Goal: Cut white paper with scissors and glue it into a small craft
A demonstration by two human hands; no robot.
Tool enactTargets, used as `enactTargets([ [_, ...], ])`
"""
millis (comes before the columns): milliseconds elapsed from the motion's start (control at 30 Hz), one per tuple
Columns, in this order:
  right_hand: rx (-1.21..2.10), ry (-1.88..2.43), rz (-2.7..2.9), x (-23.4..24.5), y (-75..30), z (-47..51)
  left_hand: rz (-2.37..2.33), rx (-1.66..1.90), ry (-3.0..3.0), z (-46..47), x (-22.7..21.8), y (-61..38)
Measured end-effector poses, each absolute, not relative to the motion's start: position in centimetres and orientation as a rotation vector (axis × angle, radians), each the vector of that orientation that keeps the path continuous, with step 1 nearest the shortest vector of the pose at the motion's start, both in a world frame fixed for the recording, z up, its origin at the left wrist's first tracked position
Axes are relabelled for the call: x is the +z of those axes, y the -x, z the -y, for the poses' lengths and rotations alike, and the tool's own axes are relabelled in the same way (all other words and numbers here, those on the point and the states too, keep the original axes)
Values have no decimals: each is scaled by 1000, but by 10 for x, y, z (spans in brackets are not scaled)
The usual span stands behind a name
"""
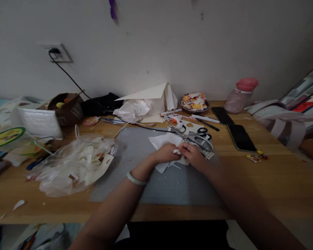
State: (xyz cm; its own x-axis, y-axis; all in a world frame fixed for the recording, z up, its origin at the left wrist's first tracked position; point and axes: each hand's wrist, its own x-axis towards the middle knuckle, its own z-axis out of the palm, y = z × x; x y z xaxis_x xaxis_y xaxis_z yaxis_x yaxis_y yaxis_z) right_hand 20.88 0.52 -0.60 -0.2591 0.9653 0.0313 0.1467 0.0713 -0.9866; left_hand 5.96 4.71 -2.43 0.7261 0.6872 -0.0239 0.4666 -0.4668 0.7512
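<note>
Left grip: your left hand [169,152] is curled, fingers pinching a small white paper piece [176,151] — most of it hidden.
Right grip: your right hand [193,157] meets it opposite, thumb and fingertips pressed together on that same piece.
Paper piece: between your hands, over a white sheet [158,140] and the grey cutting mat [161,191].
Scissors: grey-handled scissors [186,136] lie just beyond your right hand.
Mat edges: the near one runs close to the front of your bench [271,187]; the left one passes under a plastic bag [57,178]; two smartphones [241,138] lie off to your right.
Bag: paper scraps [101,157].
Bowl [197,111]: a heap of printed cut-outs [194,101].
</note>
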Motion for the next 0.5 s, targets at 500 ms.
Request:
enactTargets([
  [500, 992, 1168, 1684, -9, -202, -2, -915, 328, -2217, -48, -27, -59],
])
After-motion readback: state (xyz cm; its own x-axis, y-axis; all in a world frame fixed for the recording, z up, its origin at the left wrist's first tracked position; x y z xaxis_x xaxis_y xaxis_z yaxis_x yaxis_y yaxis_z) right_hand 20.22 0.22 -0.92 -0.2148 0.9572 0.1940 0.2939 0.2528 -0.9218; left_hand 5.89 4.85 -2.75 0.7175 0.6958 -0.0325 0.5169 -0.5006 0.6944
